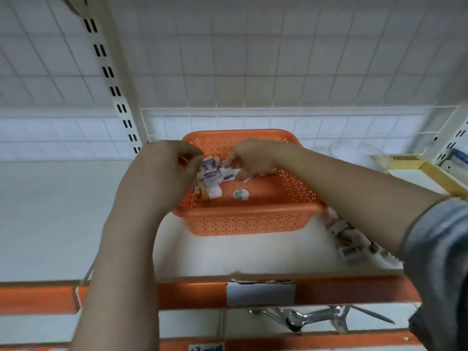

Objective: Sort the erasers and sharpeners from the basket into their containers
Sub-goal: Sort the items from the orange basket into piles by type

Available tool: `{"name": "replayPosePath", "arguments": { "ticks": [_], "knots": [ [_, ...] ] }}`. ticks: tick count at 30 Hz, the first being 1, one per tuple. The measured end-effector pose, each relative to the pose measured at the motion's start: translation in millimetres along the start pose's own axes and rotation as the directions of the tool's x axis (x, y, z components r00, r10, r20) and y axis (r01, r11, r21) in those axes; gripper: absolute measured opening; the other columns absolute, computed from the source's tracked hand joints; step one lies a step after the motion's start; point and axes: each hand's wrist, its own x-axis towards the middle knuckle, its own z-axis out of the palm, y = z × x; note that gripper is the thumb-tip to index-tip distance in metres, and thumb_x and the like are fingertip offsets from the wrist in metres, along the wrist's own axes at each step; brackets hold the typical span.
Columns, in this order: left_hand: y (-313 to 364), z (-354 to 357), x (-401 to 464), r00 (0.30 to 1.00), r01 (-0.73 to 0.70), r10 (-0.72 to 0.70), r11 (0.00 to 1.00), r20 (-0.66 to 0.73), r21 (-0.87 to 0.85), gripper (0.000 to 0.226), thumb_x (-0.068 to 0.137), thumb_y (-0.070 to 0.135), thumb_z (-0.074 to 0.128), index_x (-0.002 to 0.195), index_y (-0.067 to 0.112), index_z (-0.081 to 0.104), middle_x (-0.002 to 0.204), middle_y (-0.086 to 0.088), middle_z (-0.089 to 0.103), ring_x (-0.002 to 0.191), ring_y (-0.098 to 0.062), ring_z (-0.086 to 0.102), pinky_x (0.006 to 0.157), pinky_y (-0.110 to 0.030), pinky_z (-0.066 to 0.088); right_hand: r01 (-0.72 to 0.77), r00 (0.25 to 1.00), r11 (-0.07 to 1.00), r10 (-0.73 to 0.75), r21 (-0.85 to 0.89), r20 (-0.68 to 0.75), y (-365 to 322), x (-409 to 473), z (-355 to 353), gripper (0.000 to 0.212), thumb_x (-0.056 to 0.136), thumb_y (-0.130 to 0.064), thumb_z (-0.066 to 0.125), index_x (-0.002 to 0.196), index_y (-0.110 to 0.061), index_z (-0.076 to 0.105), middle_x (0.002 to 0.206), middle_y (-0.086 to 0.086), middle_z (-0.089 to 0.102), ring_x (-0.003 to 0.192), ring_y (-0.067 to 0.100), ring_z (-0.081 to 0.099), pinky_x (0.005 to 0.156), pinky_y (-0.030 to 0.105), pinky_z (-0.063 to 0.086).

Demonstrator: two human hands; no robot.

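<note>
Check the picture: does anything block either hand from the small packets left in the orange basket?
Nothing visible does. The left hand and right hand are already inside the open-topped orange basket, fingers at the pile of packets.

The scene is evenly and brightly lit from overhead, with a cool white cast. Soft shadow is thrown beneath the orange perforated plastic basket (243, 221) toward 6 o'clock. Fine detail is smeared throughout; small print is unreadable. Straight lines are bowed at the edges, most strongly at 10 and 2 o'clock.
</note>
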Motion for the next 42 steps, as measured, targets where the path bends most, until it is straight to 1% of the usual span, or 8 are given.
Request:
{"name": "replayPosePath", "arguments": {
  "ticks": [2,10,17,21,25,33,38,42],
  "knots": [
    [-5,-1,-2,1.000,-0.002,0.002,1.000,0.006,-0.003,0.019,0.090,0.023,0.058,0.103,0.021,0.071,0.086,0.010,0.064,0.080,-0.004,0.052,0.065,-0.014,0.033,0.044,0.999,0.999,-0.044,-0.003,0.002,-2,15,9,0.045,0.082,-0.024,0.071,0.124,-0.011,0.060,0.116,0.005,0.063,0.098,0.018,0.060,0.079,0.021,0.044],
    [-21,-5,-8,0.999,0.035,-0.035,0.999,0.012,-0.001,0.019,0.090,0.024,0.057,0.103,0.026,0.071,0.090,0.010,0.067,0.083,-0.006,0.057,0.074,-0.021,0.038,0.013,0.997,0.989,-0.001,0.146,-0.077,-6,41,44,0.041,0.078,-0.037,0.074,0.078,0.003,0.066,0.059,0.005,0.054,0.055,0.016,0.046,0.050,0.022,0.031],
    [-24,-4,-7,0.999,0.022,-0.023,1.000,0.048,0.009,0.018,0.090,0.023,0.057,0.101,0.024,0.071,0.091,0.012,0.067,0.083,-0.006,0.058,0.075,-0.022,0.041,-0.029,0.996,0.997,0.035,0.070,-0.086,-4,27,33,0.042,0.084,-0.040,0.067,0.086,0.002,0.070,0.080,0.016,0.067,0.067,0.021,0.054,0.059,0.028,0.039],
    [-21,3,18,0.984,-0.103,0.080,0.985,0.161,0.139,0.021,0.092,0.020,0.055,0.107,0.020,0.070,0.102,0.002,0.069,0.088,-0.012,0.060,0.080,-0.026,0.047,-0.162,0.971,0.986,0.168,0.050,-0.171,6,-6,3,0.037,0.084,-0.043,0.064,0.075,-0.007,0.067,0.069,0.008,0.064,0.067,0.023,0.061,0.062,0.031,0.049],
    [-17,22,53,0.874,-0.306,0.160,0.914,0.460,0.265,0.024,0.089,0.015,0.059,0.109,0.024,0.068,0.110,0.004,0.066,0.095,-0.010,0.058,0.080,-0.023,0.045,-0.175,0.852,0.923,0.317,0.344,-0.416,10,-62,-7,0.032,0.081,-0.037,0.070,0.059,-0.020,0.055,0.058,-0.004,0.050,0.057,0.010,0.047,0.052,0.020,0.033],
    [-17,61,81,0.593,-0.613,0.070,0.685,0.802,0.394,0.041,0.078,0.019,0.074,0.117,0.026,0.063,0.112,0.007,0.060,0.099,-0.014,0.054,0.077,-0.024,0.043,-0.004,0.538,0.649,0.642,0.761,-0.545,4,-140,34,0.017,0.077,-0.035,0.074,0.090,-0.024,0.071,0.083,-0.007,0.070,0.077,0.004,0.063,0.065,0.010,0.043],
    [-23,73,83,0.548,-0.675,0.088,0.634,0.832,0.378,0.037,0.078,0.019,0.072,0.113,0.025,0.065,0.108,0.008,0.063,0.100,-0.014,0.057,0.087,-0.031,0.049,0.062,0.512,0.593,0.672,0.803,-0.535,1,-153,40,0.009,0.079,-0.029,0.073,0.086,-0.031,0.067,0.080,-0.013,0.069,0.070,-0.007,0.061,0.057,0.001,0.041],
    [-28,70,86,0.569,-0.631,0.153,0.711,0.808,0.310,0.020,0.076,0.018,0.073,0.094,0.028,0.070,0.076,0.022,0.053,0.085,-0.011,0.055,0.072,-0.026,0.044,0.073,0.530,0.581,0.666,0.811,-0.525,-2,-155,44,0.013,0.079,-0.027,0.073,0.081,-0.037,0.064,0.081,-0.010,0.069,0.067,-0.006,0.060,0.056,0.003,0.043]
  ]
}}
